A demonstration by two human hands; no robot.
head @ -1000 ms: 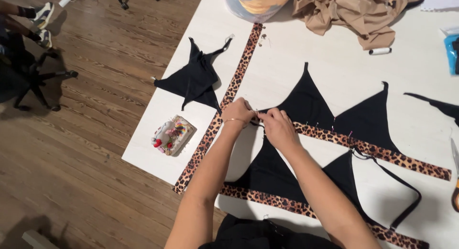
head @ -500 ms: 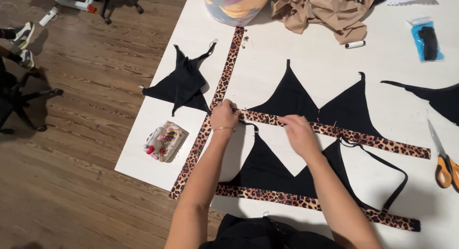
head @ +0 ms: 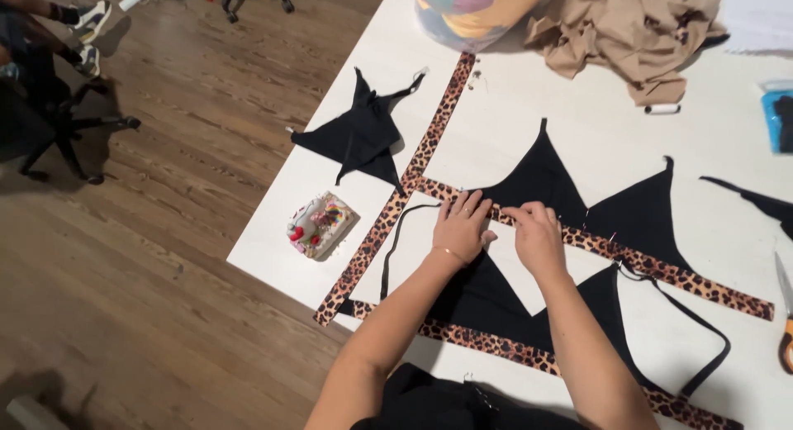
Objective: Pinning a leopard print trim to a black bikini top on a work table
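Two hands [head: 461, 228] [head: 537, 236] (flat) on leopard strip [head: 644, 261], black triangle [head: 537, 178]

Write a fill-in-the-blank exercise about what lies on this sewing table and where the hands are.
1. Both the left hand and the right hand press on a strip with a ____ print.
2. The triangular fabric pieces under that strip are ____ in colour.
3. The crumpled cloth at the far side of the table is ____.
4. The scissors lie at the table's ____ edge.

Missing words: leopard; black; beige; right
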